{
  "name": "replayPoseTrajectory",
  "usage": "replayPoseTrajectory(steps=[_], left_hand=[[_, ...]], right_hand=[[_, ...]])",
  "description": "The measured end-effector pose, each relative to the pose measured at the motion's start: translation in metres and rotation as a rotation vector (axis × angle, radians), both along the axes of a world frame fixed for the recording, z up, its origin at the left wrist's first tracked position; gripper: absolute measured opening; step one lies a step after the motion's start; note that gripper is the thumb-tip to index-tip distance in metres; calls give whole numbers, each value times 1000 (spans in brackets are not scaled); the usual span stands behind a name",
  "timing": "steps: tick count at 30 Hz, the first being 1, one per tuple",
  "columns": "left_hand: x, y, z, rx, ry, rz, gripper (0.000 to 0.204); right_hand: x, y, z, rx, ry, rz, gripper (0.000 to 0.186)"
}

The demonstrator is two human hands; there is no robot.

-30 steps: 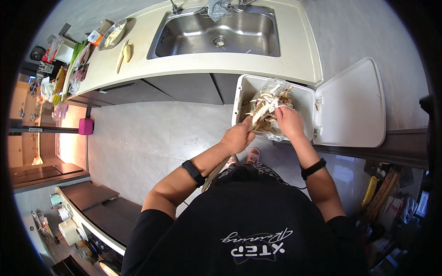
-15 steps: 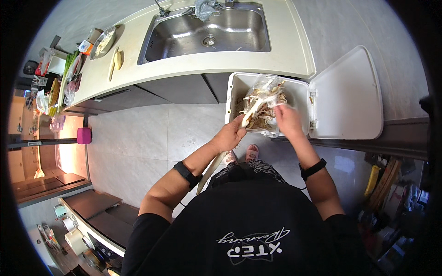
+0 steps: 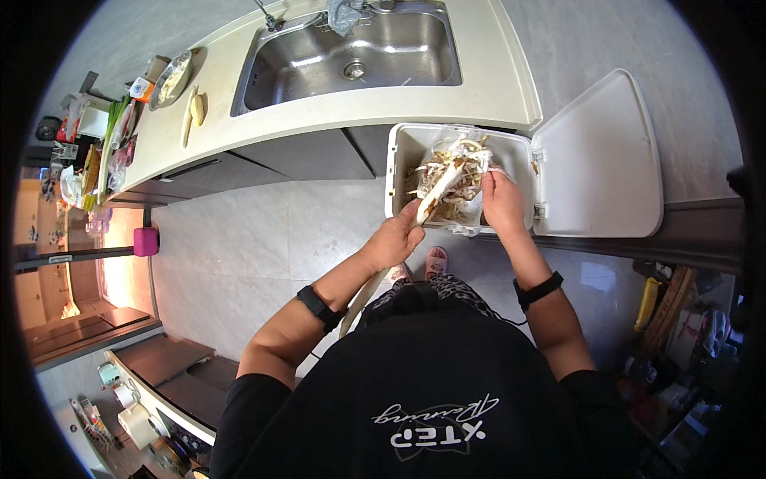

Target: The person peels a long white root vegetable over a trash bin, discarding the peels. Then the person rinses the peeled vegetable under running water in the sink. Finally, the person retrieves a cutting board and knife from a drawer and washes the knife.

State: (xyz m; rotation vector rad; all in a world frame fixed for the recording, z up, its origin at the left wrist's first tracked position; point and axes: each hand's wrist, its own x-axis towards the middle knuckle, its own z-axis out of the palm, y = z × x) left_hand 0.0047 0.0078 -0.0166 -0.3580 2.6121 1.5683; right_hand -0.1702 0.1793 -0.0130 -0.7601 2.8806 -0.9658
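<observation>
My left hand (image 3: 395,235) is closed around a long pale stalk (image 3: 437,193) with brown patches, held slanting over a white bin (image 3: 393,164); its long lower end hangs past my wrist. My right hand (image 3: 501,203) is closed on a whitish peel strip (image 3: 493,170) at the stalk's upper right. Beneath both hands, pale and brown peelings (image 3: 471,146) fill a clear plastic bag inside the bin. The bin's white lid (image 3: 602,168) stands open to the right.
A steel sink (image 3: 351,64) is set in the cream counter (image 3: 511,96). On its left lie pale peeled stalks (image 3: 196,112), a metal bowl (image 3: 171,84) and green vegetables (image 3: 116,112). A pink box (image 3: 145,241) stands by the doorway; stacked clutter (image 3: 670,311) is at lower right.
My right hand has shifted to the right and up along with the peel strip. The view has shifted slightly, and my left hand still grips the stalk.
</observation>
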Motion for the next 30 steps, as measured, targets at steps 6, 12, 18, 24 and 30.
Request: replayPoseTrajectory(steps=[6,12,18,24,30], left_hand=[[3,2,-2,30,19,15,59],[4,0,8,-79,-64,31,60],[7,3,20,-247,-129,-17,62],[3,7,26,-418,-166,1,63],[3,10,31,-504,-212,-34,65]], right_hand=[[-10,-5,2,146,51,181,30],[-6,-1,1,281,-100,173,34],[-7,-3,0,147,45,38,31],[-16,-3,3,276,10,278,31],[-16,-10,15,195,-25,220,31]])
